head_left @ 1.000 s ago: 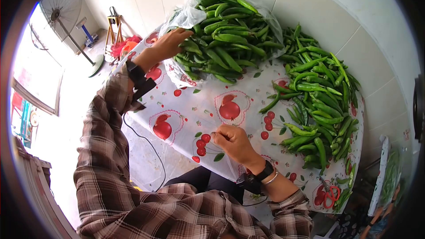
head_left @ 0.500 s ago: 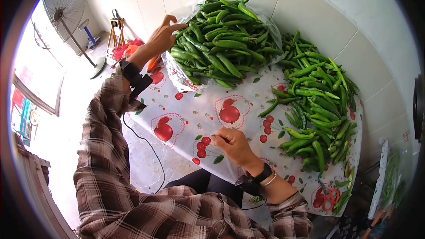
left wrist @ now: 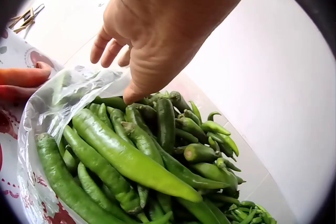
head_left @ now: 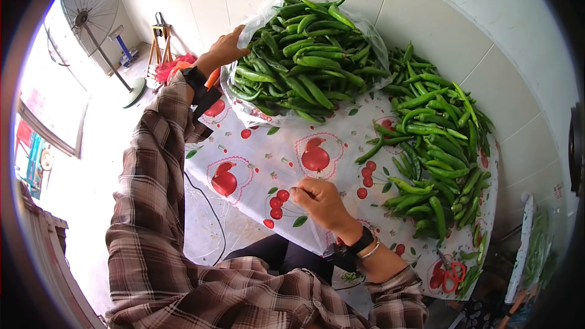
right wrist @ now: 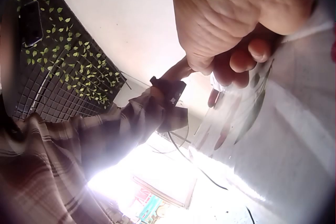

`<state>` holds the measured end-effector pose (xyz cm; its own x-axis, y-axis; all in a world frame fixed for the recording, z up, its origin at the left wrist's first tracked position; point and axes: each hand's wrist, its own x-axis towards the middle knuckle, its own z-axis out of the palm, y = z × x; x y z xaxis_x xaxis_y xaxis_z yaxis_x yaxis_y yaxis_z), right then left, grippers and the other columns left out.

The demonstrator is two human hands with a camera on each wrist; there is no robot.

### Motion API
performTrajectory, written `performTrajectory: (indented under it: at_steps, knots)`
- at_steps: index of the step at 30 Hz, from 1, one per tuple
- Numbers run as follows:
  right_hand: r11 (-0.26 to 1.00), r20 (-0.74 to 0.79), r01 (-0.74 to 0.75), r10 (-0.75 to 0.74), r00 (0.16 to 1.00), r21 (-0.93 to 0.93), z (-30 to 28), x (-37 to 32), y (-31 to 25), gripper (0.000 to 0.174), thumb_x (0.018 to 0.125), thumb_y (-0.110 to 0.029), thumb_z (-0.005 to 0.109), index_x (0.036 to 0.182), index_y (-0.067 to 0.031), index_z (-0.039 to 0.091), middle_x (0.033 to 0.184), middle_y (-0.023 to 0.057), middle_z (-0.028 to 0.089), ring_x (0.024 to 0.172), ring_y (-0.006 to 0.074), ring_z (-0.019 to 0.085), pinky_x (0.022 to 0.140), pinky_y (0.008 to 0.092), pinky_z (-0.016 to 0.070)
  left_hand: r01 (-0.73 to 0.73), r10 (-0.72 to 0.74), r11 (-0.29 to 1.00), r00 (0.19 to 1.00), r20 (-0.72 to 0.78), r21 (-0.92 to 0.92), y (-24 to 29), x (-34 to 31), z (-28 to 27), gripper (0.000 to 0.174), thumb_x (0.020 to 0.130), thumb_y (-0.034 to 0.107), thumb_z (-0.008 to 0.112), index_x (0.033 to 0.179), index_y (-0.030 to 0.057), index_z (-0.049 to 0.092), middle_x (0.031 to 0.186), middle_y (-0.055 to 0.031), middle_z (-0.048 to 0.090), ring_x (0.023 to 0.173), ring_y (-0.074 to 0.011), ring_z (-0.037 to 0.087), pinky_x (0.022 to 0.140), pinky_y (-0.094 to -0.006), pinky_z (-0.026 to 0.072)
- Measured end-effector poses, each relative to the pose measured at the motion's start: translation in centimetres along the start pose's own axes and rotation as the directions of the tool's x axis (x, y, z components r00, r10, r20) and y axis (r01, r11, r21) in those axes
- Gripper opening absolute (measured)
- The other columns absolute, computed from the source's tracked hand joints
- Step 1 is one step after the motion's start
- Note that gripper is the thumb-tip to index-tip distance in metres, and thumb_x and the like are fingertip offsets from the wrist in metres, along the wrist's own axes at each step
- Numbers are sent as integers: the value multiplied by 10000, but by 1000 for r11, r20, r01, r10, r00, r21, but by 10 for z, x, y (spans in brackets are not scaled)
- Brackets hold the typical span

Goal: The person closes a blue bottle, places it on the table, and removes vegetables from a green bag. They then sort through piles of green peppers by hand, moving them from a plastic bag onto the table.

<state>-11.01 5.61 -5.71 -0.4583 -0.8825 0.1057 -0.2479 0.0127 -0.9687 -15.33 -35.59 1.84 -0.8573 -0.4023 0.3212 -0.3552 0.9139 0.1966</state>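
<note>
Long green peppers fill a clear plastic bag on the flowered tablecloth. At the bag's left edge is the left hand. In the left wrist view, the left hand's thumb is low against the rim of the bag, by the peppers, while its other fingers hang apart outside the bag. The right hand rests on the cloth near printed cherries, its fingers curled; the right wrist view shows the right hand with folded fingers and nothing clearly held.
A loose pile of green peppers covers the table's right side. Red-handled scissors lie near its lower right corner. Orange-red items are by the left wrist. A fan stands at the far left; a tiled wall backs the table.
The left hand has moved from on the peppers outward to the bag's left rim. The plastic that was folded over the left peppers is drawn back, showing more of them. The right hand has hardly moved.
</note>
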Motion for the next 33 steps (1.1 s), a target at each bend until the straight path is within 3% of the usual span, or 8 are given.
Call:
performTrajectory:
  at_steps: [6,10,15,23,25,26,28,33]
  knots:
    - [1000,-8,-2,2,1000,19,-1,0,-2,239,837,-116,548,658,13,454,567,42,376,524,106,342,487,286,319,176,-199,973,967,-159,-146,-8,15,18,335,781,166,506,1099,141,606,932,-155,635,841,-288,612,762,-375,473]
    - [1000,6,25,-25,1000,14,-1,1,3,244,837,-116,548,655,13,450,564,40,367,522,102,335,481,289,312,271,-416,649,909,-32,-711,-41,29,13,266,730,30,498,935,84,659,750,-58,589,612,-133,521,510,-289,446]
    - [1000,-1,13,-13,1000,10,-2,0,0,244,837,-115,548,655,13,447,564,41,362,519,104,332,481,289,313,343,-633,470,773,-40,-813,-78,27,-28,229,818,112,411,852,112,638,653,-7,527,540,-121,489,475,-269,441]
    - [1000,-11,23,-24,1000,-2,-2,1,0,244,832,-115,548,653,15,446,566,53,377,515,117,339,484,292,319,289,-677,436,729,-100,-852,-105,8,-25,228,816,120,402,785,83,625,609,5,514,493,-98,459,471,-270,407]
    - [1000,-5,24,-24,1000,5,-1,1,2,240,828,-111,550,653,16,447,569,55,378,519,119,339,488,292,320,362,-708,472,699,-101,-804,-97,9,-22,194,829,153,438,845,66,610,650,-12,539,538,-103,483,503,-267,420]
    - [1000,-2,25,-25,1000,9,-1,2,1,240,828,-111,550,653,16,447,569,55,378,519,119,339,488,292,320,363,-623,555,777,-85,-749,-89,5,-25,193,829,183,474,922,58,588,685,-20,552,568,-109,496,518,-265,425]
    - [1000,-3,-8,8,1000,12,-2,2,-1,234,825,-106,551,655,18,450,570,56,378,520,120,339,491,291,320,318,-495,632,868,-52,-707,-82,4,-25,469,801,263,592,1192,45,451,777,-52,575,655,-131,530,579,-270,450]
    - [999,-8,-5,5,1000,36,0,1,1,232,826,-106,550,656,19,452,568,54,379,522,117,339,491,288,320,317,-395,776,918,-27,-545,-49,-18,-48,699,759,254,654,1323,42,300,937,-147,565,871,-207,558,731,-329,476]
